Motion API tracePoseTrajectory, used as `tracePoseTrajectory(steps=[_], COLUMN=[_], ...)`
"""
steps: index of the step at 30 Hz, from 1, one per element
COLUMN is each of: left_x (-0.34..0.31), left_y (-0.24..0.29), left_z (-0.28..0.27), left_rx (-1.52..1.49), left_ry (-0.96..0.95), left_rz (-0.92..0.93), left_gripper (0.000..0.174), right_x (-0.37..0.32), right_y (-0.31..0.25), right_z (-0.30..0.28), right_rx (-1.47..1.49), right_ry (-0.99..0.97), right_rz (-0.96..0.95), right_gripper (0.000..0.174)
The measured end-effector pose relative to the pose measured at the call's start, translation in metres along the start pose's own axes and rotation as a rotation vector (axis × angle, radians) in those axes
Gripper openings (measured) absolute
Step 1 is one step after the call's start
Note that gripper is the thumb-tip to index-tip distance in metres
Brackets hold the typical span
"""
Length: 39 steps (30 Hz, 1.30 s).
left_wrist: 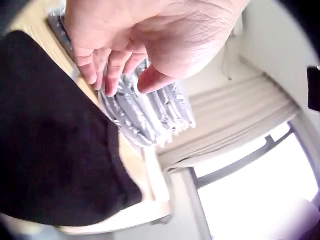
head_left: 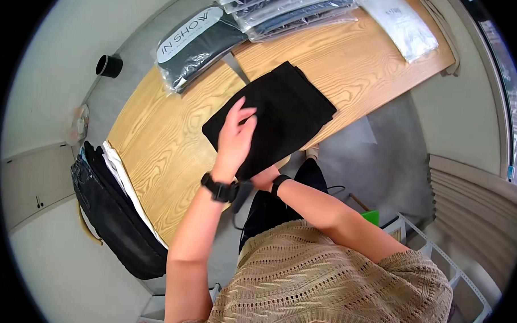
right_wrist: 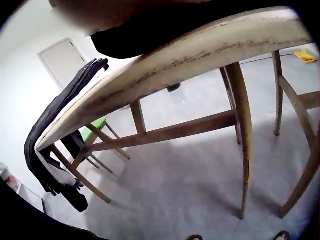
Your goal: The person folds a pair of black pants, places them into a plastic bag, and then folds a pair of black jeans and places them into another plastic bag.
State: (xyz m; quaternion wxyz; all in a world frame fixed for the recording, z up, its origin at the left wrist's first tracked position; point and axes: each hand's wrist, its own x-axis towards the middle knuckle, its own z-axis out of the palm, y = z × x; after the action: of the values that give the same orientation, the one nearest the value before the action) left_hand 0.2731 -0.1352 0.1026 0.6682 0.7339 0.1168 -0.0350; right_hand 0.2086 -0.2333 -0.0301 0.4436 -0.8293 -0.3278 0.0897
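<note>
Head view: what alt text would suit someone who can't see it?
A person's left hand is over folded black cloth on a wooden table; the right hand, partly hidden, is at the cloth's near edge. Plastic-wrapped clothes lie at the far side, and dark jeans hang over the table's left edge.

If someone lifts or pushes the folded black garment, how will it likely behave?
The folded black garment would probably flop and unfold: it looks like soft cloth, with no bag or band visible around it. Lying flat on the table, it seems unlikely to roll.
</note>
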Motion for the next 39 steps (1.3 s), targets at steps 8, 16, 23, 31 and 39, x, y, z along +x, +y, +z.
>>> tracePoseTrajectory(steps=[8, 16, 23, 31, 39], left_x=[-0.065, -0.070, -0.058, -0.025, -0.012], left_y=[-0.088, -0.095, -0.073, -0.066, -0.087], left_z=[-0.039, -0.016, 0.026, 0.067, 0.077], left_rx=[0.918, 1.101, 1.051, 1.013, 1.357], left_ry=[-0.209, -0.076, -0.109, 0.133, 0.147], left_rz=[0.299, 0.209, 0.202, 0.050, 0.051], left_gripper=[0.048, 0.051, 0.070, 0.073, 0.066], right_x=[-0.035, -0.006, 0.041, 0.072, 0.064], right_y=[-0.002, 0.045, 0.068, 0.063, 0.113], right_z=[-0.053, -0.206, -0.229, -0.246, -0.248], right_rx=[-0.093, -0.340, 0.494, 1.154, 0.840], right_ry=[-0.312, 0.461, 0.168, 0.025, -0.100], right_rz=[-0.080, 0.351, 0.922, 0.945, 0.806], right_gripper=[0.029, 0.035, 0.033, 0.021, 0.037])
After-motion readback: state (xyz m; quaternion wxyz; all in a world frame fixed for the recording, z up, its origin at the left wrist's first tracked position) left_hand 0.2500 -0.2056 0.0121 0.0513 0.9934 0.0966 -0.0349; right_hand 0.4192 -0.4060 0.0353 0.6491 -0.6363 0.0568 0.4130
